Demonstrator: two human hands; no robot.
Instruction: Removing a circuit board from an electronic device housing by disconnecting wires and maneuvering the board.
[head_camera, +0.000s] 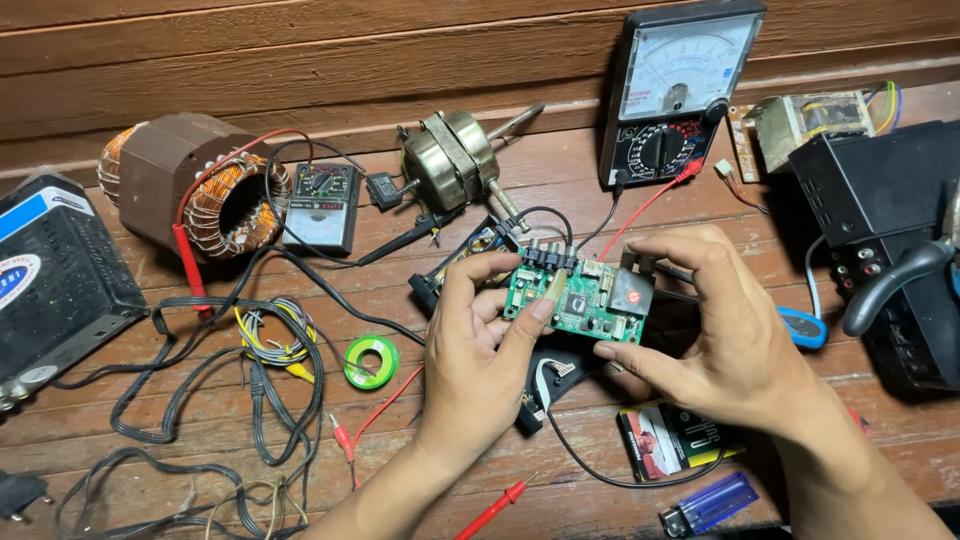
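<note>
Left grip (478, 335) thumb covers part of green circuit board (577, 298); board's underside unseen. Right grip (700, 320) hides board's right end. Black case (545, 375) beneath mostly masked by both. Set-top box (55, 280) cut by left edge, black housing (890, 230) by right edge. Multimeter (675, 95) top cropped. Board's chip markings too small to tell.

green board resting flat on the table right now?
No, both the left hand and right hand hold the green circuit board up above the wooden table.
</note>
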